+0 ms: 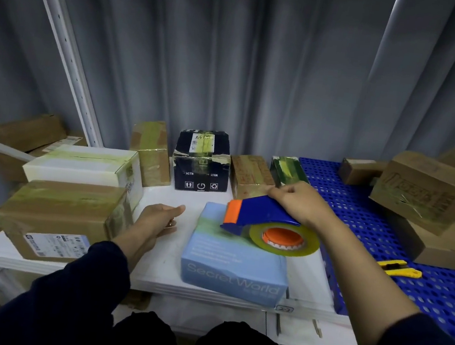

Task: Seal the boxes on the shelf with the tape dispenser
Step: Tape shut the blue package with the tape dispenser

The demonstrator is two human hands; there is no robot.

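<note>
- Noted: right hand (295,203) curled round the handle of the tape dispenser (267,222), holding it over the far right part of the blue box (236,262). Orange nose pointing left, roll low on the lid; touching or just above, cannot tell.
- Noted: left hand (159,218) spread and relaxed, gripping nothing, over the white shelf (164,269) between the blue box and the large brown box (60,215). Not on the blue box.
- Judged as the step in hand: laying a strip across the blue box lid. Seam not visible from here.
- Bring the left hand onto the near left of the lid to pin it before pulling; otherwise likely to skid on the smooth shelf.
- Keep the nose pressed flat, draw one straight line, carry on over the edge and down the side, then tilt to cut.
- Edges: near face of the blue box close to the shelf's front lip, so avoid dragging toward the body.
- Room: open strip of shelf to the left, bounded by the large brown box; black box (201,162) well behind.
- Right side tighter: blue perforated panel (376,212) just beside, yellow cutter (398,268) lying on it near the right forearm. Mind the elbow there.
</note>
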